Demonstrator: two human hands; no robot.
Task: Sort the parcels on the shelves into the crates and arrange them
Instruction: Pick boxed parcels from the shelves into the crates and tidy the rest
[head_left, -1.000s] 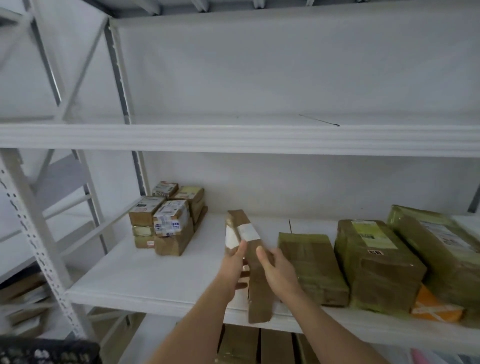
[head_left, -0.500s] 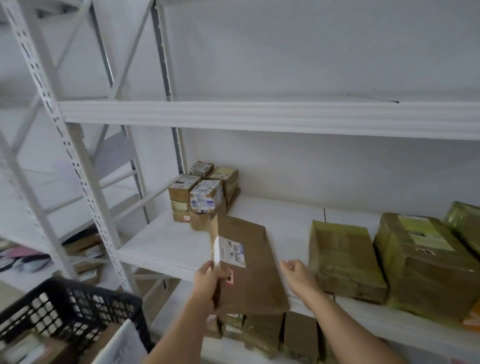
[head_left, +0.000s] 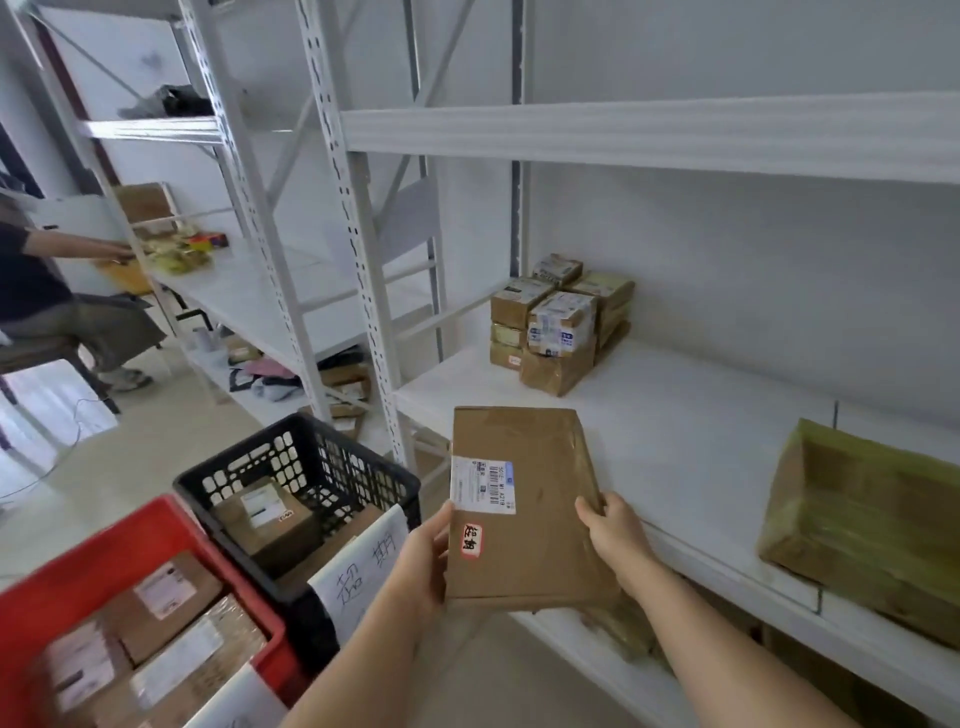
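Note:
A flat brown parcel (head_left: 540, 519) with a white shipping label and a small red-edged sticker is held face up in front of the shelf edge. My left hand (head_left: 422, 561) grips its lower left edge and my right hand (head_left: 610, 532) grips its right edge. To the left, low down, stands a black crate (head_left: 306, 467) holding a brown box and a handwritten paper sign. A red crate (head_left: 130, 561) filled with several parcels sits at the lower left. A stack of small boxes (head_left: 558, 322) stands at the back of the white shelf (head_left: 675, 447).
A large green-taped parcel (head_left: 862, 525) lies on the shelf at the right. White perforated shelf uprights (head_left: 358, 249) rise between me and the crates. A seated person (head_left: 47, 291) works at another shelf at the far left. More parcels lie under the shelf.
The view has swung left and down, bringing both crates into sight. The parcel came off the shelf toward me, and my right hand, which was off it, now grips its right edge.

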